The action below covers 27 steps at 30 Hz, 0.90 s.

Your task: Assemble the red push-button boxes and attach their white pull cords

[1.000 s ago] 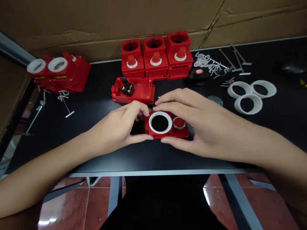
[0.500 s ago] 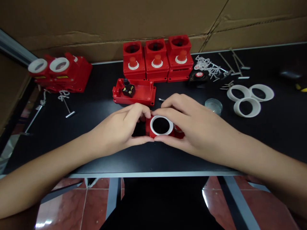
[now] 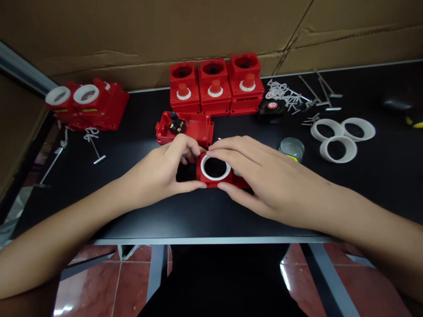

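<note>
Between my hands, on the black table, lies a red housing cover (image 3: 204,180) with a white ring (image 3: 200,168) seated around its round opening. My left hand (image 3: 161,169) grips the cover's left end, thumb on the near edge and fingers on the far side. From the right, my right hand (image 3: 264,176) curves over the cover, its fingers at the ring's far rim and its thumb by the near side; it hides much of the right part. Just behind my hands sits an open red box base (image 3: 201,127) with a black switch block (image 3: 177,124) inside.
Several red housings (image 3: 214,88) stand at the back, and more with white rings (image 3: 86,93) at the left. Loose white rings (image 3: 339,149), a glass dish (image 3: 291,147) and small T-shaped metal rods (image 3: 332,108) lie to the right. A T-rod on a cord (image 3: 99,159) lies left.
The cover with its white ring has shifted slightly left and away from me. My right thumb has come off the ring's near side a little. The view has tilted slightly.
</note>
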{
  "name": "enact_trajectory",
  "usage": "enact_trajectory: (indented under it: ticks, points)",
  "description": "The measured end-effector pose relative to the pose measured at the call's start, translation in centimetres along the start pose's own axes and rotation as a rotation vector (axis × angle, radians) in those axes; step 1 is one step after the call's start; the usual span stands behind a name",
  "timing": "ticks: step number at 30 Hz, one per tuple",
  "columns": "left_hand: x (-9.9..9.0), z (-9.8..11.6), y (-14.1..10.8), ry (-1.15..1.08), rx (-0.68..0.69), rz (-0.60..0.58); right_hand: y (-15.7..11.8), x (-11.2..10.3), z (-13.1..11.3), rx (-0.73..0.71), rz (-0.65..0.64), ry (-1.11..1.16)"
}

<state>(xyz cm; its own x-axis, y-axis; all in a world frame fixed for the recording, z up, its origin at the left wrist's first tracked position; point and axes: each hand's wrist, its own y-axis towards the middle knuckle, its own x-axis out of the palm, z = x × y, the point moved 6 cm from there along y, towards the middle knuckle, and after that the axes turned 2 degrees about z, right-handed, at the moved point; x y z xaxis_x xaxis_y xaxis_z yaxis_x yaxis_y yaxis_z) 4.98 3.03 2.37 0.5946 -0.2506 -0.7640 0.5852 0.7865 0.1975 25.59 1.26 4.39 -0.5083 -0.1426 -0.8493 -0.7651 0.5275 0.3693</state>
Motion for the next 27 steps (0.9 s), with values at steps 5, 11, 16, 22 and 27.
enact_trajectory:
  ticks: [5, 11, 16, 22, 27]
  points:
    - [0.0, -0.2, 0.1, -0.013, -0.009, 0.006, 0.1, -0.3, 0.0, 0.003, 0.046, -0.055]
    - [0.0, 0.0, 0.1, 0.0, -0.027, 0.002, -0.2, -0.8, 0.2, 0.006, 0.067, -0.176]
    - [0.1, 0.0, 0.2, 0.013, -0.024, -0.003, -0.2, -1.3, 0.2, 0.016, 0.079, -0.22]
    - [0.0, 0.1, 0.2, -0.006, -0.007, -0.007, -0.1, -1.5, 0.4, 0.034, 0.099, -0.186]
    - [0.0, -0.1, 0.3, -0.021, -0.012, -0.013, -0.1, -0.9, 0.6, 0.033, 0.083, -0.092]
